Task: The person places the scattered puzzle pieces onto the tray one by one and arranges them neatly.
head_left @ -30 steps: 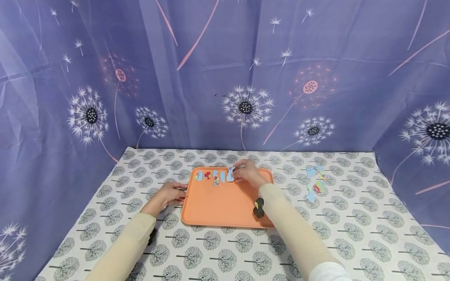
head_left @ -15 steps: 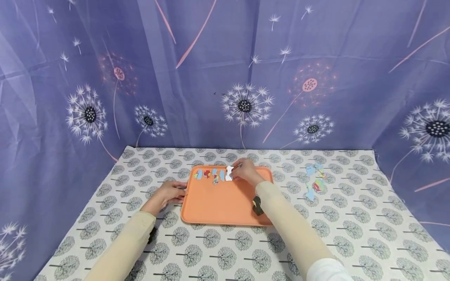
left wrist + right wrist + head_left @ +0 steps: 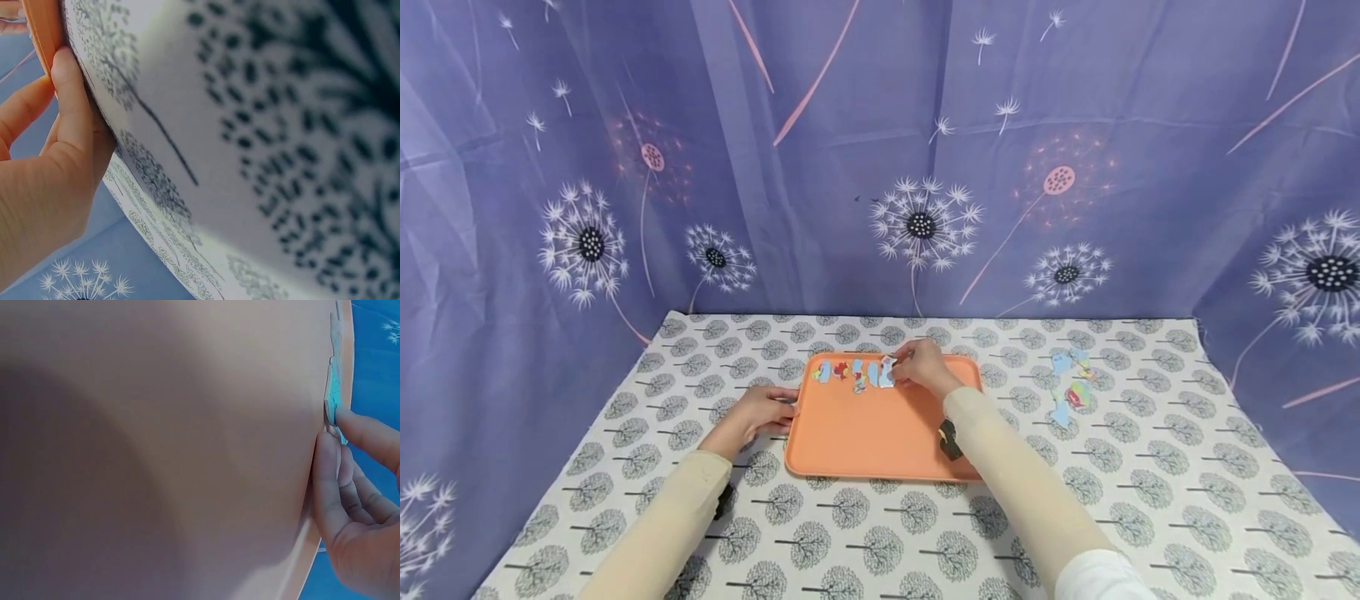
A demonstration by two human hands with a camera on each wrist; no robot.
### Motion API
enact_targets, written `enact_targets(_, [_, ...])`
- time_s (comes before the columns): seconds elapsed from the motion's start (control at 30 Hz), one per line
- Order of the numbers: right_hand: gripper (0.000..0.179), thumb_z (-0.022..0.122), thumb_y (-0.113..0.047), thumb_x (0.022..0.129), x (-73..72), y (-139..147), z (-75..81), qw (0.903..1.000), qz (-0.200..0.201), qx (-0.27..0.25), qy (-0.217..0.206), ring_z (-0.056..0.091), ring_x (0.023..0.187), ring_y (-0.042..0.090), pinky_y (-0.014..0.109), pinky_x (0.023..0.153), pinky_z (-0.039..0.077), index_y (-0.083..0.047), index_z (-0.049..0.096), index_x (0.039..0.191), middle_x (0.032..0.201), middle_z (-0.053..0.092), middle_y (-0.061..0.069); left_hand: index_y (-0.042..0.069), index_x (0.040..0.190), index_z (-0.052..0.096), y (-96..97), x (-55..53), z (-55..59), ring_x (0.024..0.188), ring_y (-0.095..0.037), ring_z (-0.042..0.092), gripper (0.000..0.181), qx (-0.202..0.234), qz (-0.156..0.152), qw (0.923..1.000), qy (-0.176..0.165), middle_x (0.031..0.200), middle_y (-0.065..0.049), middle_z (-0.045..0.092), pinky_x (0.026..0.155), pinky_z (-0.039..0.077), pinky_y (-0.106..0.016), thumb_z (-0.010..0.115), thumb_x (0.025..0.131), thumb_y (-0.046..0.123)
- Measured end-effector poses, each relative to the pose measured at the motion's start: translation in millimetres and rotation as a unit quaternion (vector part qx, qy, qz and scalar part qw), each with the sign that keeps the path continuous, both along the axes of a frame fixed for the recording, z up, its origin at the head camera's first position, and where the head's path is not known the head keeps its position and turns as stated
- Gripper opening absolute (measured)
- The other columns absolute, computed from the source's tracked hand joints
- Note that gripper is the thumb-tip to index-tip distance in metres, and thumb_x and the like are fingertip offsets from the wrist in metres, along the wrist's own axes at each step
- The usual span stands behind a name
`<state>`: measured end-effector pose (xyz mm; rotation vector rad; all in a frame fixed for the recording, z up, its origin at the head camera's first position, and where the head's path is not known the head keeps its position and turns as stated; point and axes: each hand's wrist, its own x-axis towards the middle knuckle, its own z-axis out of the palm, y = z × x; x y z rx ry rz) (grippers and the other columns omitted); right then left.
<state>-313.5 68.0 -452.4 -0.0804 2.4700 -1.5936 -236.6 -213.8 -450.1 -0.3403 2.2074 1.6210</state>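
Note:
An orange tray (image 3: 880, 433) lies on the table, and my left hand (image 3: 762, 412) holds its left rim between thumb and fingers. The left wrist view shows those fingertips (image 3: 62, 62) against the orange edge. Near the tray's far rim, my right hand (image 3: 925, 367) pinches a light blue jigsaw puzzle piece (image 3: 887, 372), partly covered by the fingers. In the right wrist view, thumb and finger close on a blue piece (image 3: 334, 394) at the rim. Left of it, several puzzle pieces form a row, among them a red one (image 3: 841, 370) and a pale blue one (image 3: 824, 372).
More puzzle pieces lie in a loose group on the tablecloth to the right, including a red and green one (image 3: 1078, 395) and a blue one (image 3: 1061, 414). The tree-print tablecloth (image 3: 880, 546) meets a purple dandelion curtain (image 3: 820, 208) behind.
Half a second ago the piece in my right hand looked white; now its blue print shows again. It sits slightly closer to the row. My left hand stays on the tray rim.

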Motion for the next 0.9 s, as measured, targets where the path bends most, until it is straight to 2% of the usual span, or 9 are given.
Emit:
enact_targets(0.23, [0.031, 0.078, 0.008, 0.072, -0.6, 2, 1.5, 0.9990, 0.016, 0.028, 0.030, 0.063, 0.051, 0.018, 0.028, 0.052, 0.060, 0.008, 0.068, 0.102, 0.077, 0.069, 0.019, -0.006, 0.133, 0.052, 0.9, 0.5, 1.1, 0.061, -0.014, 0.064, 0.046, -0.003, 0.004, 1.0000, -0.003, 0.078, -0.013, 0.066, 0.065, 0.062, -0.027, 0.063, 0.088, -0.004])
enact_targets(0.33, [0.028, 0.076, 0.007, 0.074, -1.9, 5, 0.6, 0.9994, 0.020, 0.015, 0.026, 0.063, 0.054, 0.018, 0.028, 0.054, 0.060, 0.008, 0.068, 0.101, 0.076, 0.068, 0.018, -0.006, 0.132, 0.053, 2.2, 2.2, 1.1, 0.062, -0.015, 0.064, 0.045, -0.008, 0.005, 1.0000, -0.004, 0.079, -0.013, 0.066, 0.064, 0.062, -0.027, 0.063, 0.088, -0.003])
enact_targets(0.43, [0.026, 0.073, 0.006, 0.078, -3.2, 10, 0.2, 0.9993, 0.031, -0.010, 0.017, 0.065, 0.061, 0.020, 0.030, 0.059, 0.061, 0.009, 0.067, 0.104, 0.080, 0.069, 0.019, -0.006, 0.131, 0.053, 2.6, 3.4, 1.0, 0.062, -0.015, 0.064, 0.045, -0.009, 0.007, 0.9999, -0.005, 0.079, -0.013, 0.066, 0.064, 0.062, -0.027, 0.063, 0.088, -0.003])
enact_targets(0.6, [0.032, 0.066, 0.006, 0.085, -4.4, 26, 4.0, 0.9977, 0.047, -0.045, 0.018, 0.068, 0.077, 0.033, 0.038, 0.072, 0.062, 0.011, 0.061, 0.116, 0.098, 0.067, 0.025, -0.004, 0.131, 0.054, 2.1, 2.4, -0.4, 0.062, -0.015, 0.065, 0.044, -0.006, 0.011, 0.9999, -0.010, 0.079, -0.013, 0.067, 0.064, 0.062, -0.027, 0.064, 0.088, -0.002])
enact_targets(0.73, [0.033, 0.060, 0.003, 0.089, -4.1, 42, 11.8, 0.9977, 0.042, -0.048, 0.023, 0.066, 0.090, 0.039, 0.044, 0.081, 0.060, 0.009, 0.059, 0.122, 0.108, 0.064, 0.026, -0.004, 0.131, 0.054, 1.0, 0.5, -1.6, 0.063, -0.015, 0.065, 0.043, -0.006, 0.011, 0.9999, -0.011, 0.081, -0.013, 0.068, 0.064, 0.062, -0.027, 0.064, 0.089, -0.002])
enact_targets(0.9, [0.033, 0.059, -0.002, 0.091, -4.6, 65, 21.9, 0.9976, 0.029, -0.039, 0.050, 0.064, 0.098, 0.041, 0.047, 0.088, 0.057, 0.008, 0.060, 0.123, 0.111, 0.065, 0.025, -0.004, 0.131, 0.054, 1.0, 0.0, -0.3, 0.064, -0.015, 0.065, 0.044, -0.005, 0.013, 0.9999, -0.008, 0.082, -0.013, 0.067, 0.065, 0.062, -0.028, 0.064, 0.088, -0.002])
